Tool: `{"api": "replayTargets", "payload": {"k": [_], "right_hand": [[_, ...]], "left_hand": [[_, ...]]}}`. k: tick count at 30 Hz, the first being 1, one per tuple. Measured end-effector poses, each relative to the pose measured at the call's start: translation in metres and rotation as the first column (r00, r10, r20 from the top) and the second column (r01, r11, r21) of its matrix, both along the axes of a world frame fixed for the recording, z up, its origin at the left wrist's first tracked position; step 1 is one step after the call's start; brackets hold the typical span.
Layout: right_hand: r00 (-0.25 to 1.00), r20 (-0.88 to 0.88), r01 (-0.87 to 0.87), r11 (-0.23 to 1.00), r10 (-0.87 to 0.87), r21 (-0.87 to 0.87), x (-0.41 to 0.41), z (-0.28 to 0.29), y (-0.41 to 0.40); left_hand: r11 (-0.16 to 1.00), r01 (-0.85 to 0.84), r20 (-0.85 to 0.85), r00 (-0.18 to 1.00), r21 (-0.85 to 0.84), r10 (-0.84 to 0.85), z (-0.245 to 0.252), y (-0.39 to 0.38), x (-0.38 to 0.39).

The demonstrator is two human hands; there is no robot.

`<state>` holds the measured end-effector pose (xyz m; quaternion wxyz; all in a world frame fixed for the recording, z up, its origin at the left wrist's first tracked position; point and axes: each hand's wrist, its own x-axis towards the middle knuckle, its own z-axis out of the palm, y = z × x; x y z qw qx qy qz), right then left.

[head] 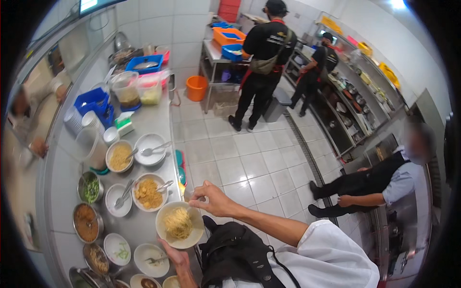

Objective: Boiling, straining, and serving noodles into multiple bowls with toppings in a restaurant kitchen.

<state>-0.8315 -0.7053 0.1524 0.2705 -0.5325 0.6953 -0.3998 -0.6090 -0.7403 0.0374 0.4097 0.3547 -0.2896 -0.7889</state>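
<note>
My left hand (176, 253) supports a white bowl (197, 225) from below, at the front edge of the steel counter. A mound of pale yellow noodles (178, 223) fills its middle. My right hand (212, 201) is at the bowl's upper right rim, thumb and fingers pinched together. Whether it grips the rim or a thin utensil cannot be made out. Just beyond stands a bowl of orange-brown noodles (148, 193) with a metal utensil in it. Beside that, a white bowl (114, 210) holds a fork and spoon (124, 196).
Along the counter (151, 118) stand a bowl of noodles (120, 157), chopped greens (92, 189), a brown seasoning bowl (85, 223), stacked cups (93, 122) and plastic tubs (149, 90). Three people are on the tiled floor (248, 158) to the right; another is behind the left opening.
</note>
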Motion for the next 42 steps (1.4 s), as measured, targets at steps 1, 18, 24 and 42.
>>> {"api": "replayTargets", "payload": {"k": [1, 18, 24, 42], "right_hand": [[0.998, 0.052, 0.028, 1.000, -0.029, 0.014, -0.001, 0.005, 0.006], [0.507, -0.857, -0.124, 0.977, -0.088, -0.174, 0.017, 0.057, 0.012], [0.960, -0.269, -0.125, 0.982, 0.083, -0.143, 0.005, -0.012, -0.025], [0.908, -0.259, -0.357, 0.932, 0.331, -0.060, 0.033, 0.036, -0.063]], "left_hand": [[1.000, 0.023, -0.008, 1.000, -0.005, -0.023, 0.002, 0.001, -0.002], [0.994, -0.093, -0.097, 0.991, -0.060, 0.087, 0.033, 0.002, -0.013], [0.981, -0.193, -0.070, 0.979, 0.011, 0.193, 0.035, -0.001, -0.017], [0.916, -0.400, -0.082, 0.912, 0.041, 0.402, 0.010, 0.012, 0.019]]}}
